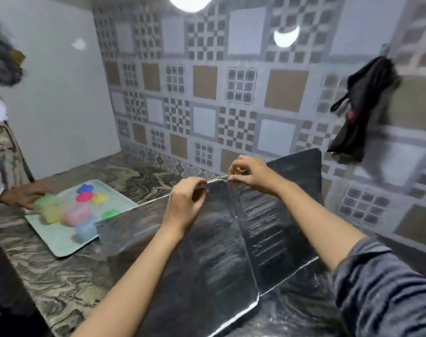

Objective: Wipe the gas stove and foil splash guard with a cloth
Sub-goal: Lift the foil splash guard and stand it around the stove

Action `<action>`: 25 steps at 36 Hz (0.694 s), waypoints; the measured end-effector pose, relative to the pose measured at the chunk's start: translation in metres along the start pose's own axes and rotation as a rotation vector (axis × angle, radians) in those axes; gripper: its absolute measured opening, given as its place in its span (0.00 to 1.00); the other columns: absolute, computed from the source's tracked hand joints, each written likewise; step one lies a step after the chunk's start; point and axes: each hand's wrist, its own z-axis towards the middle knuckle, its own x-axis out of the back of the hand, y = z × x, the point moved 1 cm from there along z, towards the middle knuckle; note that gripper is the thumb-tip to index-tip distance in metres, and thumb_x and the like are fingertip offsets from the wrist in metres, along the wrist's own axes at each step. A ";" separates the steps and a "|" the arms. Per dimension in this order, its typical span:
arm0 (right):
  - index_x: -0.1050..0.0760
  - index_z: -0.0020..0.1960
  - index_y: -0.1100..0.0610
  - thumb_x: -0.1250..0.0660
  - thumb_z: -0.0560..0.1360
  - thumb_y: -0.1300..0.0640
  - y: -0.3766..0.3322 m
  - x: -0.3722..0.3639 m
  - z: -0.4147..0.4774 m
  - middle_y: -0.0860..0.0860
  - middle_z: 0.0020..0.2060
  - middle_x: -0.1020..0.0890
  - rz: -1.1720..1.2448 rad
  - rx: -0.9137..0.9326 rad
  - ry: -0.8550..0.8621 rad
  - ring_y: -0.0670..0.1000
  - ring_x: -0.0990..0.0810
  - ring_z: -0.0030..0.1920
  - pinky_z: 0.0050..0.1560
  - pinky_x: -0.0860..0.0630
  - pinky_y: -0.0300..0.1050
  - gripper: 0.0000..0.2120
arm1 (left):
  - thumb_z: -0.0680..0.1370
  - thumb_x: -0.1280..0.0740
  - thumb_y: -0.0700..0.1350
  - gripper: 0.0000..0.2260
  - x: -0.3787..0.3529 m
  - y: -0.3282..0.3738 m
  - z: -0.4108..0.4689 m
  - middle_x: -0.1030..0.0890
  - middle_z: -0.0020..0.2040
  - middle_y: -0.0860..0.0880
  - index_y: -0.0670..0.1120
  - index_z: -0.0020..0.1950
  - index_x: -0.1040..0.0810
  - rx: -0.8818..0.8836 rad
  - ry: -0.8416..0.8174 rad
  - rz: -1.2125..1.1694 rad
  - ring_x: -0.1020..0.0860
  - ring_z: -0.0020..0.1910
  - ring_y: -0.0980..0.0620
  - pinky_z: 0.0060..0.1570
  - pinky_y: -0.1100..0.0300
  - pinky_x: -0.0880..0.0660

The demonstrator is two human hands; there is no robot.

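2 hands pinch the foil splash guard [221,229] at its top edge: left hand [186,203] and right hand [252,175] flank the fold. Thin foil likely creases easily; hold its edges.

I see the second person [3,76] at the left only partly, cut by the edge and blurred. The coloured pieces [68,212] on the tray [61,244] are too blurred to identify. The foil splash guard [226,251] hides the counter behind it.
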 end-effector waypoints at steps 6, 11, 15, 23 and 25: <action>0.26 0.42 0.49 0.31 0.73 0.53 -0.011 0.032 -0.018 0.48 0.44 0.25 0.005 -0.020 0.110 0.53 0.23 0.50 0.61 0.30 0.60 0.04 | 0.70 0.30 0.37 0.07 0.017 0.026 0.027 0.16 0.44 0.41 0.38 0.47 0.19 -0.159 0.059 -0.030 0.19 0.42 0.44 0.47 0.61 0.29; 0.27 0.41 0.49 0.31 0.72 0.53 -0.008 0.037 -0.033 0.39 0.39 0.28 0.019 -0.021 0.188 0.49 0.25 0.48 0.62 0.32 0.64 0.05 | 0.68 0.27 0.34 0.08 0.016 0.041 0.030 0.16 0.42 0.41 0.38 0.46 0.19 -0.241 0.075 -0.001 0.18 0.40 0.44 0.47 0.62 0.30; 0.27 0.41 0.48 0.31 0.72 0.53 -0.005 0.039 -0.041 0.40 0.38 0.28 0.021 -0.035 0.220 0.49 0.25 0.47 0.62 0.32 0.63 0.04 | 0.69 0.28 0.35 0.06 0.013 0.047 0.031 0.17 0.41 0.41 0.37 0.45 0.19 -0.251 0.091 -0.028 0.19 0.39 0.43 0.45 0.62 0.29; 0.28 0.41 0.48 0.31 0.73 0.53 -0.002 0.035 -0.048 0.40 0.38 0.28 0.031 -0.077 0.228 0.51 0.25 0.48 0.63 0.33 0.63 0.05 | 0.68 0.27 0.34 0.08 0.008 0.048 0.031 0.17 0.42 0.42 0.38 0.46 0.20 -0.256 0.066 -0.047 0.19 0.41 0.44 0.47 0.62 0.29; 0.27 0.42 0.49 0.31 0.73 0.53 0.000 0.034 -0.048 0.40 0.38 0.28 0.035 -0.084 0.224 0.50 0.26 0.48 0.63 0.33 0.63 0.05 | 0.68 0.27 0.34 0.08 0.006 0.047 0.032 0.17 0.42 0.42 0.39 0.46 0.20 -0.251 0.056 -0.052 0.19 0.41 0.44 0.46 0.63 0.29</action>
